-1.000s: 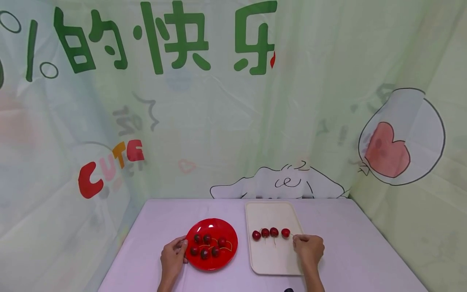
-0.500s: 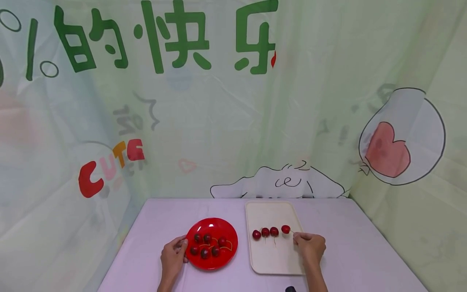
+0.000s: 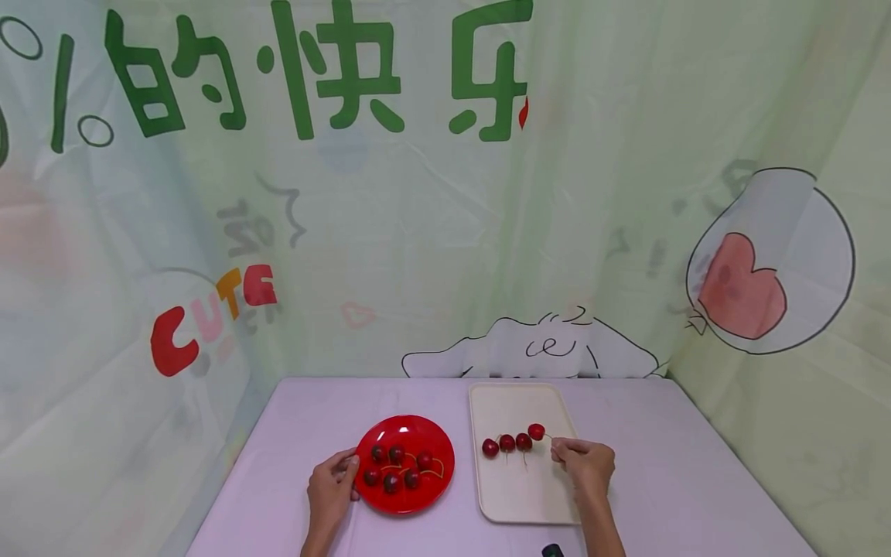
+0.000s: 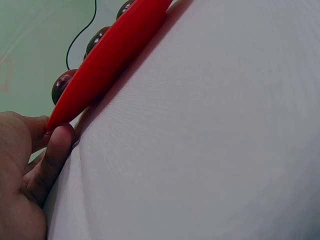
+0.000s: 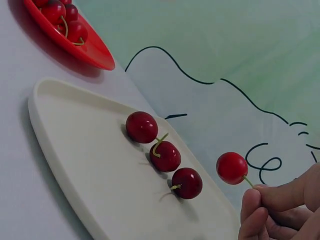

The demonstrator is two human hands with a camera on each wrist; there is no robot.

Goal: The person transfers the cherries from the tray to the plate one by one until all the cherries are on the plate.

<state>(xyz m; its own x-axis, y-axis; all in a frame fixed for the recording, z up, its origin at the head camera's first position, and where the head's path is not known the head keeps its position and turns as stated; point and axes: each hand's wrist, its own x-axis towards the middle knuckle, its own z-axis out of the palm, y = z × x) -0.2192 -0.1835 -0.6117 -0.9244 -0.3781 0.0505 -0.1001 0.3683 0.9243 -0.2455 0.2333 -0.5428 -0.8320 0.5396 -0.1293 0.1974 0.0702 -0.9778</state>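
Between thumb and fingertip my right hand [image 3: 586, 467] pinches the stem of a bright red cherry [image 5: 232, 168]. That cherry hangs in the air over the cream tray [image 3: 518, 499], apart from its surface. Three darker cherries stand in a row on the tray, the rightmost cherry [image 5: 187, 183] being closest to the held one. At the left, my left hand [image 3: 329, 493] grips the rim of a red plate [image 3: 400, 507], thumb on one side and fingers on the other. Several cherries [image 3: 391, 483] with stems lie on this plate. In the left wrist view the plate [image 4: 107, 60] appears edge-on.
A pale lilac cloth covers the table [image 3: 654, 464]. Printed curtains [image 3: 431, 232] close off the back and sides. A small dark object [image 3: 552, 550] sits at the table's front edge, partly out of frame, near the right forearm.
My right hand has lifted the cherry by its stem and shifted it left, toward the row of three. The left hand and the plate have stayed in place.
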